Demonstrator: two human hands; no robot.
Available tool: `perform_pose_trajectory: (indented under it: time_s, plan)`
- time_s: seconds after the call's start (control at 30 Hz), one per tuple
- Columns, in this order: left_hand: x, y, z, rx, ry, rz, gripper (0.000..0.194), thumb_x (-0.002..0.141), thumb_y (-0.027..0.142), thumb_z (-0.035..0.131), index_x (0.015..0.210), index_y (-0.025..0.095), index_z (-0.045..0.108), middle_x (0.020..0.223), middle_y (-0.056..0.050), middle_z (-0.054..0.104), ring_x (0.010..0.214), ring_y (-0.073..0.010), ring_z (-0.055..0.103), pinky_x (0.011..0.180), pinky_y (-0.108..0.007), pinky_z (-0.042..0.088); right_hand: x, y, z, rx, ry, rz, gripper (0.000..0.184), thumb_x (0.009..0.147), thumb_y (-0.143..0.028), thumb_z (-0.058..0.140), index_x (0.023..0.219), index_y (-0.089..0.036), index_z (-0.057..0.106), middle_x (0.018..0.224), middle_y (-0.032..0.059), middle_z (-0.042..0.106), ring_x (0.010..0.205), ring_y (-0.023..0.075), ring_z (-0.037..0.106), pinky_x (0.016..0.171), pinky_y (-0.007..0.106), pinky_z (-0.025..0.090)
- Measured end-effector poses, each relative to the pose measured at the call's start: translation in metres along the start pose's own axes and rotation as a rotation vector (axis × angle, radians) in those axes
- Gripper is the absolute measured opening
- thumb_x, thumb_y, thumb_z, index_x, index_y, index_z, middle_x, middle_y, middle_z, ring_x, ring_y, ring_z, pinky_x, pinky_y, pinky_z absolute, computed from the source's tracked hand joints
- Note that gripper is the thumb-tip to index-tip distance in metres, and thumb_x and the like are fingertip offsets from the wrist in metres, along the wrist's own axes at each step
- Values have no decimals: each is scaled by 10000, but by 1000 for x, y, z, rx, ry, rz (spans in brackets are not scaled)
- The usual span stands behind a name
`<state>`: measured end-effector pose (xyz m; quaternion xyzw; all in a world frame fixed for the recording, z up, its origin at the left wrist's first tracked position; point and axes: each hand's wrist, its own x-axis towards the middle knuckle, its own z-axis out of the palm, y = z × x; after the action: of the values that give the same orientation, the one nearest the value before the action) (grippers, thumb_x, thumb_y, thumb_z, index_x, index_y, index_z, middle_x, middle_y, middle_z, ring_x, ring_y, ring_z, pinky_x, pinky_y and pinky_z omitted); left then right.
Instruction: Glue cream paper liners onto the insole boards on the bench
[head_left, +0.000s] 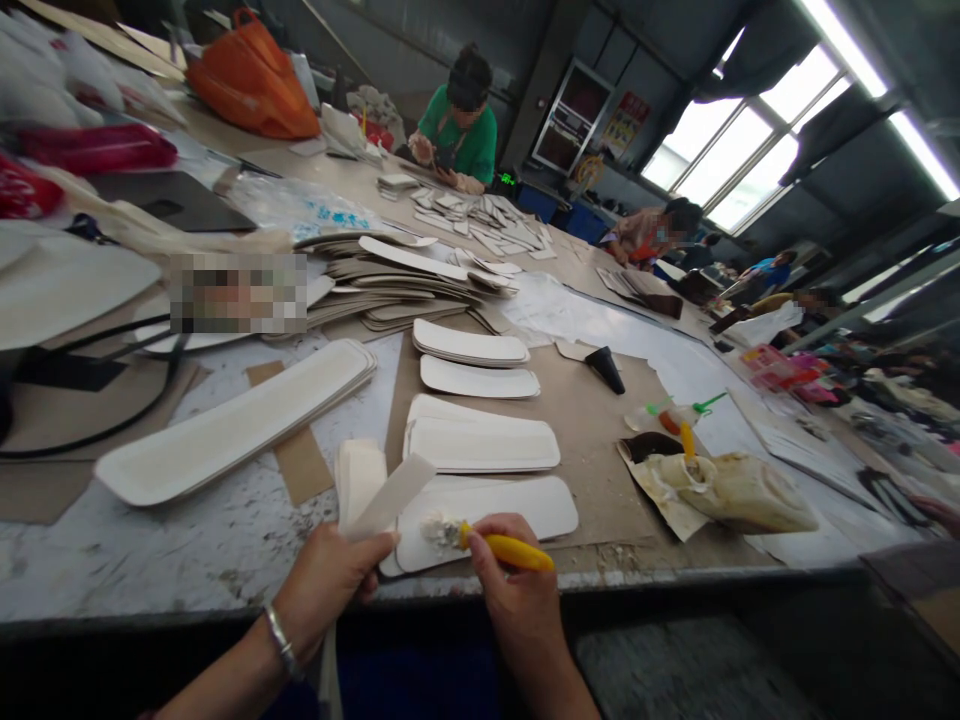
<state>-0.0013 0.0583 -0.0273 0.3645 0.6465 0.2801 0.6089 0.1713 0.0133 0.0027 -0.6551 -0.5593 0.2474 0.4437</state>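
My left hand (330,575), with a bangle on the wrist, is closed with its thumb pressed on a pale strip (397,492). Behind it a bundle of similar white strips (360,470) stands up, and more strip ends hang below the hand. The yellow handle of a glue brush (517,552) is gripped in my right hand (521,600). Its head, caked with whitish paste, rests over the nearest long white panel (517,505). Beyond lie further small stacks of rounded white panels (487,445), on brown board (600,470).
At right lies a paste-smeared container (742,492) beside a green-tipped bottle (679,415) and a black cone (604,370). Long panels (240,425) and a large panel pile (405,285) occupy the left. A person in green (461,135) sits across the table; others work farther right.
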Motion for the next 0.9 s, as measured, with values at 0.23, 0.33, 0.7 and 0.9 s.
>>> perform_pose_trajectory:
  time_s: [0.23,0.33,0.7,0.9]
  plan:
    - [-3,7,1,54,37,-34,323,473,471,582,331,204,469,310,-31,484,352,-162,450,451,-318,398,21,36,-60,-360,233,-161,151,809,-349,557,784,-203,586,759,46,600,734,192,580,726,325,473]
    - [-3,6,1,77,28,-12,349,482,495,575,328,197,476,325,-40,498,359,-163,458,471,-321,397,15,15,-47,-292,207,-168,154,819,-336,550,757,-201,590,737,39,599,719,186,578,704,307,473]
    - [1,-4,-1,102,22,12,383,508,530,568,362,181,503,333,-52,501,371,-177,463,489,-339,397,21,50,-77,-432,251,-214,125,846,-308,521,804,-201,571,775,50,597,746,194,582,732,334,470]
    - [-2,3,1,52,37,-1,318,465,477,592,376,192,483,321,-15,475,345,-148,431,427,-295,360,22,38,-95,-529,290,-286,204,869,-378,474,799,-203,554,769,52,579,747,199,567,741,342,454]
